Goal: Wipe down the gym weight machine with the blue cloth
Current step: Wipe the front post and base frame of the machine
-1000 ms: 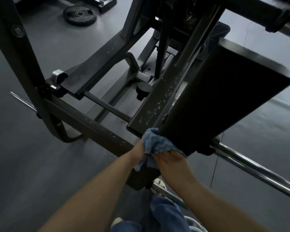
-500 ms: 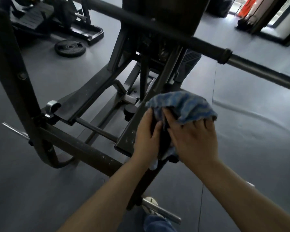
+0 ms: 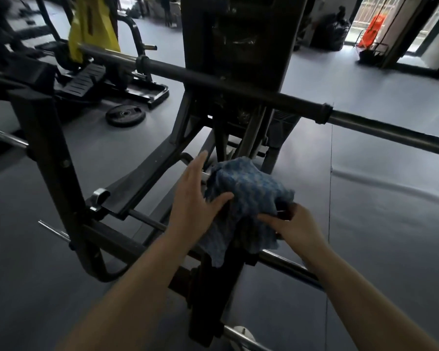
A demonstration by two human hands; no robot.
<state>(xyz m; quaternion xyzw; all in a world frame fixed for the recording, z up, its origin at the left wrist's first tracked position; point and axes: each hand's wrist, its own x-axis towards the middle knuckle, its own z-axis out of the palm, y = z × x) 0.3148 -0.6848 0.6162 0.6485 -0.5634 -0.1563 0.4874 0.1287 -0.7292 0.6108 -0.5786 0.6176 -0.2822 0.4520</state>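
The blue cloth [image 3: 249, 198] lies draped over the near end of a dark bar of the gym weight machine [image 3: 233, 46], its lower edge hanging down the near side toward the chrome rod [image 3: 284, 264] that crosses beneath. The left hand [image 3: 195, 198] lies flat against the cloth's left side with its fingers [image 3: 197, 165] straight and held loosely together, pointing away toward the far end of the frame; the thumb is spread out to the right and rests on top of the cloth, so the hand presses rather than grips. The right hand [image 3: 294, 226] is at the cloth's near right edge with its fingers curled in, pinching a fold of the fabric; the fingertips themselves are tucked under the cloth and cannot be made out. The two hands are near each other, with the bunched cloth between them. A long black bar [image 3: 238, 87] of the machine runs across the far side, ending in a bare steel sleeve at right. A weight plate [image 3: 125, 115] lies flat on the grey floor [image 3: 378, 249] at far left.
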